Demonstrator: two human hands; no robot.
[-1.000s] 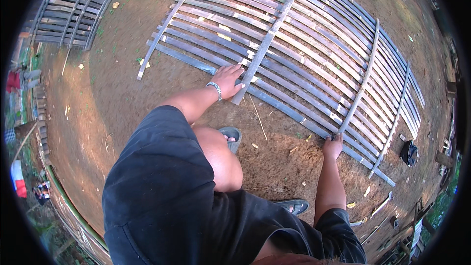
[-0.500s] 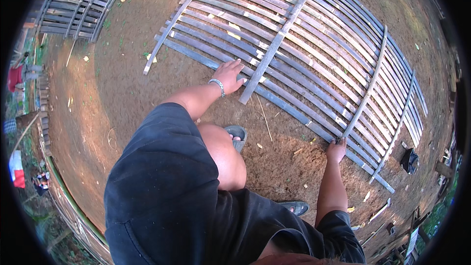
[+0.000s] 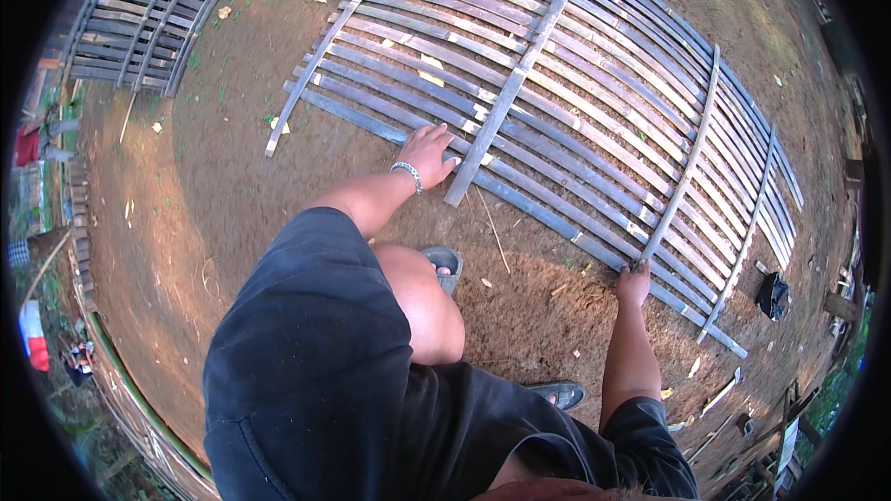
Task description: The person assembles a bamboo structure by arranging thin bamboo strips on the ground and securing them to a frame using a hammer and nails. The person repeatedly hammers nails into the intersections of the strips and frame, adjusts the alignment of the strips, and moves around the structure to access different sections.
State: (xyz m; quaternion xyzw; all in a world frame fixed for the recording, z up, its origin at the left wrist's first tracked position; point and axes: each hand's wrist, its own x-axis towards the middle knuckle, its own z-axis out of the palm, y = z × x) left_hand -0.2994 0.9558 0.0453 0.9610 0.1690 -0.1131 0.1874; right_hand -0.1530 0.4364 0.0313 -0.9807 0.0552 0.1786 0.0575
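Clearly, the wide panel of greyish-brown bamboo slats (image 3: 531, 60) lies on the brown earth ground (image 3: 269, 250), in front of the person and reaching away toward the right. The left hand (image 3: 427, 158), with a silvery bracelet (image 3: 406, 174) at its wrist, rests on the flat grey edge slat (image 3: 529, 210); its thumb stands apart from the fingers and is just beside the thick middle crosspiece (image 3: 492, 127). The right hand (image 3: 634, 283) is at the near end of a thinner, rounded crosspiece (image 3: 690, 167); if it pinches there or only touches, I cannot tell, because the hand hides its own fingertips.

In my judgement, the panel is awkward rather than very heavy – long, springy along the slats, and perhaps ready to twist. One single slat may bend or come loose, so it seems better to hold where a crosspiece meets the edge slat, with the hands well apart. The split edges look smooth but can be sharp. A black bag (image 3: 772, 297) lies near the right end.
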